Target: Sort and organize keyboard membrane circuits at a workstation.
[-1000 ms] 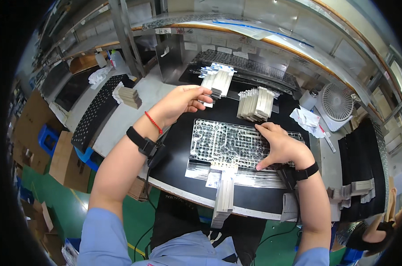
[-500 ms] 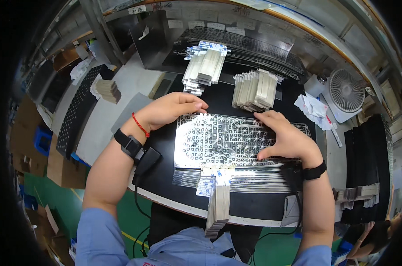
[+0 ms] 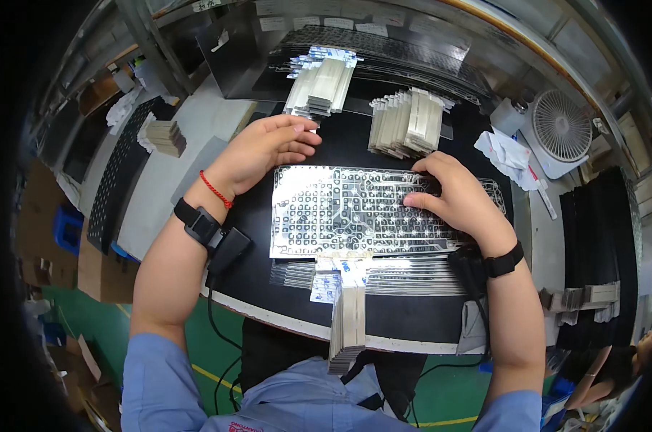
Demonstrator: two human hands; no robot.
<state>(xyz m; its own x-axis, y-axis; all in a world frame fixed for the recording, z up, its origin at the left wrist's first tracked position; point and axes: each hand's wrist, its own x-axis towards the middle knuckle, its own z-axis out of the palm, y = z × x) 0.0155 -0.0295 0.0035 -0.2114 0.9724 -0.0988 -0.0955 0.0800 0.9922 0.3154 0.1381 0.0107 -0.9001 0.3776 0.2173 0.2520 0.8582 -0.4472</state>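
Note:
A shiny keyboard membrane sheet [image 3: 304, 209], printed with rows of small dark squares, lies on the black work surface in front of me. My left hand [image 3: 272, 144] is above its far left corner, fingers loosely curled and apart, holding nothing. Over the sheet's right part, my right hand [image 3: 463, 198] is spread, index finger at the far edge and thumb above the printed squares; whether it presses down I cannot tell. From the sheet's near edge, a tail with blue-and-white backing runs into a stack of pale flat strips [image 3: 349, 317] overhanging the table's front edge.
Two piles of pale strips, a left pile [image 3: 319, 83] and a right pile [image 3: 409, 122], stand behind the sheet. A white fan [image 3: 562, 137] and crumpled white paper [image 3: 506, 155] are at right. Cables hang from black devices at both wrists. Another person's arm [image 3: 592, 378] shows at lower right.
My left hand has moved away from the sheet's far edge, and its fingers have spread. My right thumb has shifted toward the sheet's far side. The whole view has tilted slightly.

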